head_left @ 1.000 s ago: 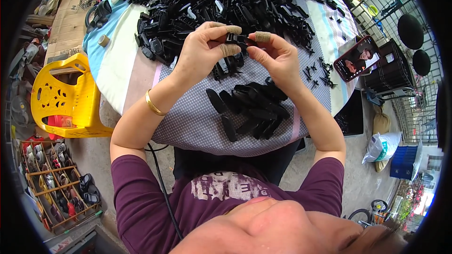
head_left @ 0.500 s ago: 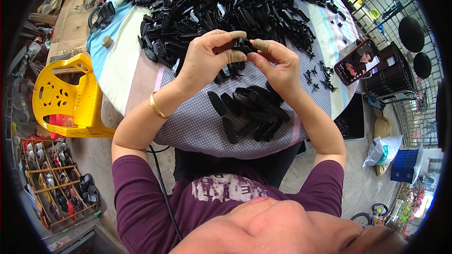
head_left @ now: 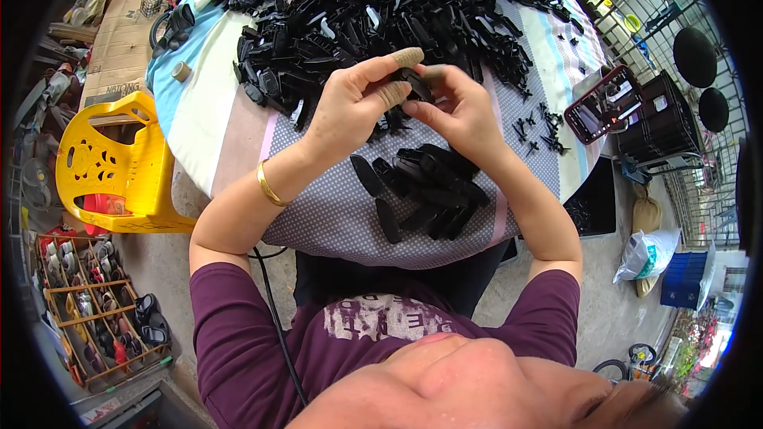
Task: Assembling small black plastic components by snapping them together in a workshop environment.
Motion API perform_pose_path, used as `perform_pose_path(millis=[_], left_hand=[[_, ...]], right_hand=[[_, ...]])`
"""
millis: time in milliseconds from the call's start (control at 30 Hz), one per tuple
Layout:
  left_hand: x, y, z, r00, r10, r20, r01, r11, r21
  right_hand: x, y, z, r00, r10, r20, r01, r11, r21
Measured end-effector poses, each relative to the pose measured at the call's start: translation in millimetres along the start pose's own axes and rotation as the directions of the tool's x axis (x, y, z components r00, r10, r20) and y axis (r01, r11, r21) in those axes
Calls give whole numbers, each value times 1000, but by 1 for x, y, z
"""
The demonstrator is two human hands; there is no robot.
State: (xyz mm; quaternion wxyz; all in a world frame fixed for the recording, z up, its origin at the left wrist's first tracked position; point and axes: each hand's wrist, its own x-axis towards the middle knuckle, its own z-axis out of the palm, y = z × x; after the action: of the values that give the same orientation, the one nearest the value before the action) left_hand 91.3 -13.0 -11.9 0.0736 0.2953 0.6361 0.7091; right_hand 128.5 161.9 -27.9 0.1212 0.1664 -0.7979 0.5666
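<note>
Both of my hands meet above the table and grip one small black plastic part (head_left: 415, 84) between them. My left hand (head_left: 354, 103), with taped fingertips and a gold bangle on the wrist, pinches it from the left. My right hand (head_left: 458, 111) holds it from the right with thumb and fingers. Just below the hands lies a small heap of similar black pieces (head_left: 425, 191) on the dotted cloth. A large pile of black plastic parts (head_left: 373, 8) covers the far half of the table.
The round table (head_left: 199, 119) has a striped and dotted cover. A phone in a red case (head_left: 604, 103) lies at its right edge beside several tiny black bits (head_left: 536, 131). A yellow plastic chair (head_left: 111, 163) stands left, a shoe rack (head_left: 95, 302) below it, a black crate (head_left: 656, 123) right.
Both hands have stayed together on the black part, shifting slightly away from me and turning it between the fingers. The heaps on the table have not moved.
</note>
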Motion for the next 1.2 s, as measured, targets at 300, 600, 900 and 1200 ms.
perform_pose_path(millis=[300, 600, 900, 1200], left_hand=[[1, 0, -9, 978, -121, 168, 167, 942, -290], [-7, 4, -5, 982, 76, 174, -70, 997, -39], [-10, 13, -1, 972, 180, 153, -231, 857, 460], [-33, 24, 17, 744, 143, 653, -576, 633, 518]], right_hand=[[-5, -12, -8, 986, 35, 162, -35, 999, -5], [-11, -10, 1, 965, -256, 60, 262, 947, -185], [12, -5, -18, 948, -309, 83, 316, 865, -391], [16, 46, -95, 969, 37, -245, -242, 358, -902]])
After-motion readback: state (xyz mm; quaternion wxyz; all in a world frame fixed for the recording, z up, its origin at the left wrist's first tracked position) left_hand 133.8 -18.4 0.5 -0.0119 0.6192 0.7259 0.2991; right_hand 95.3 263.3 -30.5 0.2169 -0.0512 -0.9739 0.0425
